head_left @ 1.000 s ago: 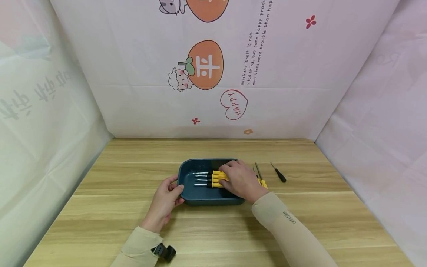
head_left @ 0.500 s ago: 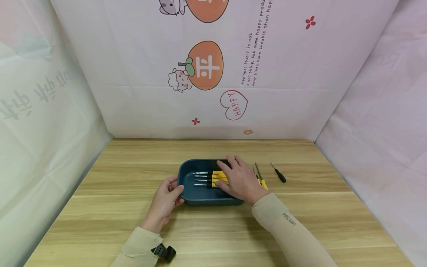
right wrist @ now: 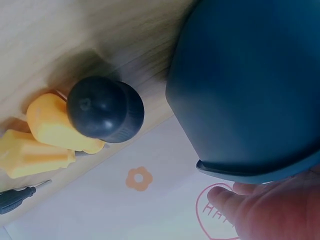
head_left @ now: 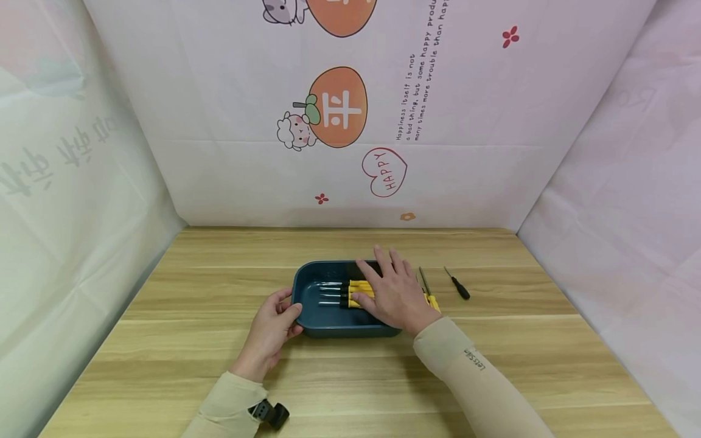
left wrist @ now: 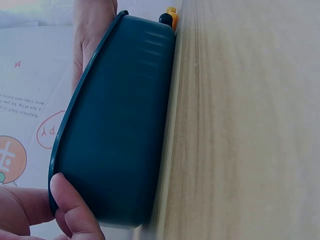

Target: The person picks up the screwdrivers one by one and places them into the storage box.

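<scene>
In the head view a dark blue rectangular tray (head_left: pixel 345 333) stands on the wooden table. Several screwdrivers (head_left: pixel 356 291) with yellow and black handles lie side by side in it, tips to the left. My left hand (head_left: pixel 272 328) pinches the tray's left rim; the left wrist view shows the fingers against the outer wall (left wrist: pixel 115 120). My right hand (head_left: pixel 398 295) spreads over the tray's right part, fingers straight and pointing toward the far rim, gripping nothing. It hides the handle ends. In the right wrist view its fingers show past the rim (right wrist: pixel 280 176).
Right of the tray lie yellow-handled screwdrivers (head_left: pixel 433 302) and a small black screwdriver (head_left: pixel 462 288). A black-ended handle (right wrist: pixel 105 109) shows close to the tray in the right wrist view. Printed white sheets (head_left: pixel 246 188) wall off the back and both sides.
My right hand has let go of the yellow handles in the tray; its curled fingers have straightened and spread toward the far rim. The left hand and tray have not moved.
</scene>
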`<state>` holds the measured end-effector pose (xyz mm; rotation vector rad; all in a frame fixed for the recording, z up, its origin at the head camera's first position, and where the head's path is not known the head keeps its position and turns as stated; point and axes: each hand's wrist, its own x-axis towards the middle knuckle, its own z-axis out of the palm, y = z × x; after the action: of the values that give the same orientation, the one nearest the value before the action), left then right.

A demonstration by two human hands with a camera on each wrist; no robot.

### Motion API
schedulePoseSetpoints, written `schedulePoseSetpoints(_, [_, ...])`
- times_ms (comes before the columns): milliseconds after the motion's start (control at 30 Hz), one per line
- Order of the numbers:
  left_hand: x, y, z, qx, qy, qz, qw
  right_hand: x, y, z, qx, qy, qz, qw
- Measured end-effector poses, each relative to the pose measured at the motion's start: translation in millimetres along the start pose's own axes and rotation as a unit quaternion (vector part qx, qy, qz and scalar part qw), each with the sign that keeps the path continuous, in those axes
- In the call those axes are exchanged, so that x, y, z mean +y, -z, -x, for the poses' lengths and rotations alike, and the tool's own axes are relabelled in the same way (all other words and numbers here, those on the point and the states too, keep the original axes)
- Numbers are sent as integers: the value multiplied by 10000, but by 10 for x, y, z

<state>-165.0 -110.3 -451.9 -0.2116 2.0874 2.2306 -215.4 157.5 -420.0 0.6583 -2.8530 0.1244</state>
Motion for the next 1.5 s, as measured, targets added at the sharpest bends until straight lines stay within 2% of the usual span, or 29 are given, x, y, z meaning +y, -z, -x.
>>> schedulePoseSetpoints(667, [7, -7, 5, -13, 15, 79, 10000, 97, 12, 28, 1, -208, 53, 9998])
schedulePoseSetpoints(1033, [27, -6, 37, -46, -17, 84, 10000, 247, 31, 62, 4, -308, -69, 9995])
schedulePoseSetpoints(1500, [13, -10, 19, -12, -19, 36, 10000, 454, 109, 108, -129, -657, 109, 9977])
